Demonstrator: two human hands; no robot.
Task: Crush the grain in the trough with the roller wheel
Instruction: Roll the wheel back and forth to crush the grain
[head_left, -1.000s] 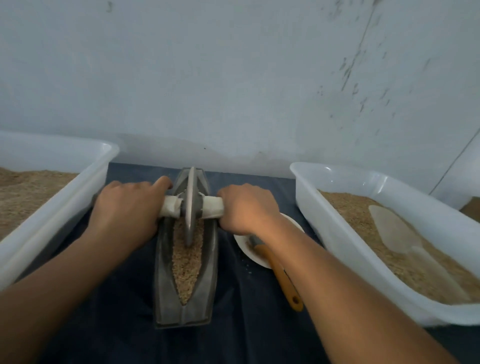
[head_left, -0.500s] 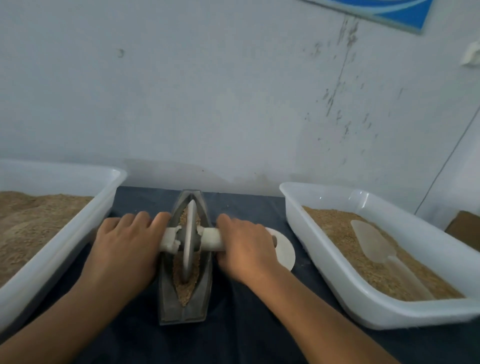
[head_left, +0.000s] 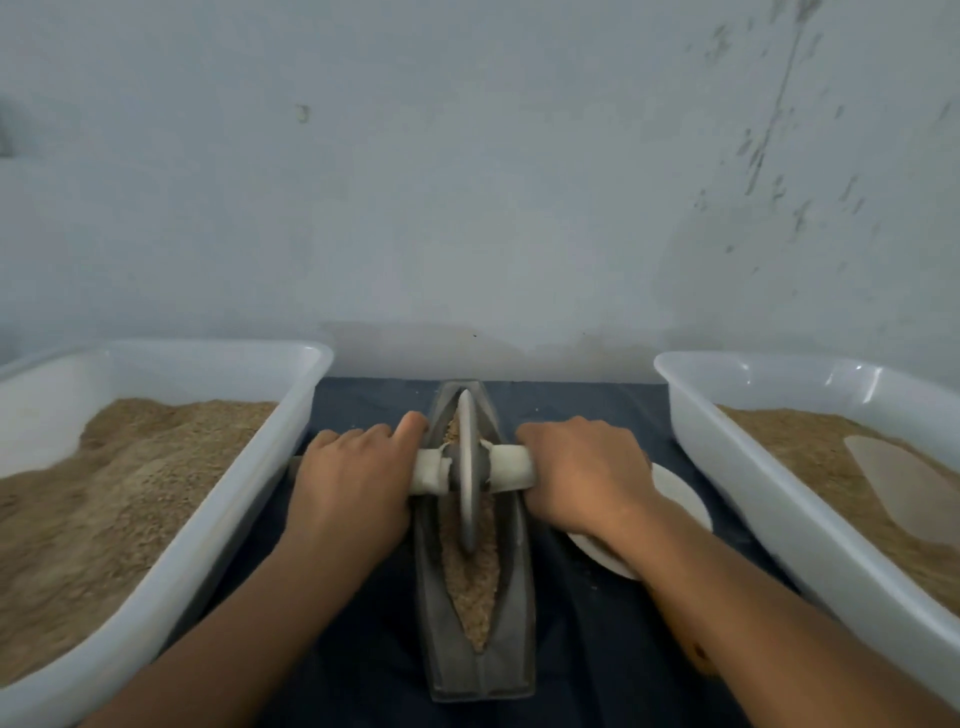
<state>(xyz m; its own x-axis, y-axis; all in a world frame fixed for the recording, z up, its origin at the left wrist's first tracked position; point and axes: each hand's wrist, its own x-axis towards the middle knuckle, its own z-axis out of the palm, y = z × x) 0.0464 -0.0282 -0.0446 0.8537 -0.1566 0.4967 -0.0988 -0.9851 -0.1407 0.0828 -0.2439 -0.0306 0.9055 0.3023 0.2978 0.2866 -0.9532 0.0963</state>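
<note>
A grey boat-shaped trough (head_left: 511, 613) lies lengthwise on the dark cloth, holding tan grain (head_left: 475, 587). A grey roller wheel (head_left: 467, 467) stands upright in the trough's far half, its lower rim in the grain. A white axle handle (head_left: 511, 467) runs through the wheel's hub. My left hand (head_left: 353, 488) grips the axle's left end. My right hand (head_left: 587, 473) grips its right end. Both hands' fingers are curled over the handle, hiding its ends.
A white tub (head_left: 218, 525) of tan grain stands at the left. Another white tub (head_left: 769, 514) at the right holds grain and a pale scoop (head_left: 904, 488). A white plate (head_left: 680, 499) lies under my right wrist. A grey wall stands close behind.
The wheel rolled toward me along the trough, then back to the far half. Both hands kept their grip on the axle. The camera view shifted up and down.
</note>
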